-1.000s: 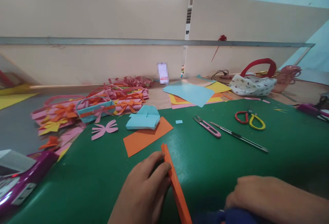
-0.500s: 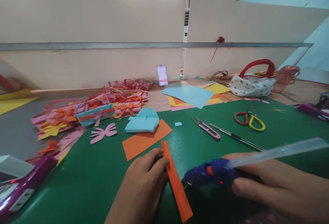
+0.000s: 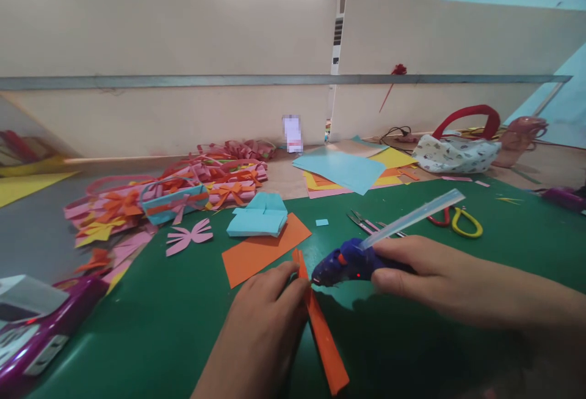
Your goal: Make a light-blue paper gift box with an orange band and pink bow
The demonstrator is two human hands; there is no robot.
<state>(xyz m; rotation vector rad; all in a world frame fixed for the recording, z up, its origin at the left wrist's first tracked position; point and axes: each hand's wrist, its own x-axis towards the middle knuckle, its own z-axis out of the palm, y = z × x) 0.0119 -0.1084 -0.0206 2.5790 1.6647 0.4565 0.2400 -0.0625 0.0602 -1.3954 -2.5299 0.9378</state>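
Observation:
My left hand [image 3: 260,332] is closed on a folded orange paper strip [image 3: 325,341], pinning its far end against the green mat [image 3: 151,319]. My right hand [image 3: 425,274] grips a blue glue gun [image 3: 348,262] with a clear glue stick [image 3: 412,218] sticking out of its back. The gun's nozzle points left and sits at the strip's far end, right beside my left fingertips. Just beyond lie a flat orange sheet [image 3: 263,249] and a folded light-blue paper piece [image 3: 259,216].
Paper baskets with bows [image 3: 174,191] are piled at the left, with a pink paper bow [image 3: 190,235] near them. Coloured sheets [image 3: 348,170], pink snips [image 3: 359,222], red-and-yellow scissors [image 3: 462,222], a patterned bag [image 3: 455,149] and a purple device [image 3: 32,332] lie around.
My right hand has lifted the glue gun up from the near edge and carried it left and forward, until the nozzle reached the strip's far end. My left hand has stayed on the strip.

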